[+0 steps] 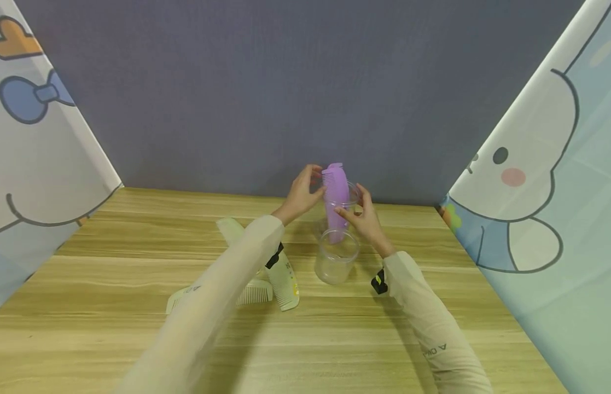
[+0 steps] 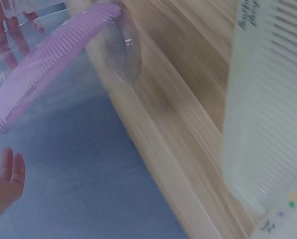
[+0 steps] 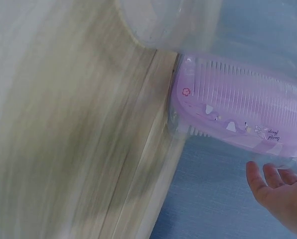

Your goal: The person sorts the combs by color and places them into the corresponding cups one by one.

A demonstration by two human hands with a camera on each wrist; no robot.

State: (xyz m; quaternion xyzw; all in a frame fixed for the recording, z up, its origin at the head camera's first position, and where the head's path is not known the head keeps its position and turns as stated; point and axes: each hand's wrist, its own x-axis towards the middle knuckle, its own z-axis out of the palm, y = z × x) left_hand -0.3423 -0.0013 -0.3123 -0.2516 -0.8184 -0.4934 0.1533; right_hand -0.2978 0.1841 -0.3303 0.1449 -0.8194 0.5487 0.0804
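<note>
A purple comb (image 1: 337, 189) stands tilted in the rear clear plastic jar (image 1: 351, 198), its upper part above the rim. More teeth show behind it in the right wrist view. My right hand (image 1: 362, 216) grips this jar near its rim, thumb in front and fingers on the far side. At the left of the comb's top is my left hand (image 1: 303, 191); the left wrist view shows its fingers (image 2: 6, 167) extended and apart from the jar. In front stands a second clear jar (image 1: 336, 262).
Several pale green combs (image 1: 285, 282) lie on the wooden table (image 1: 305, 350) below and beside my left forearm. A dark grey panel (image 1: 305, 98) rises along the table's back edge. Printed cartoon panels (image 1: 522, 180) stand at both sides.
</note>
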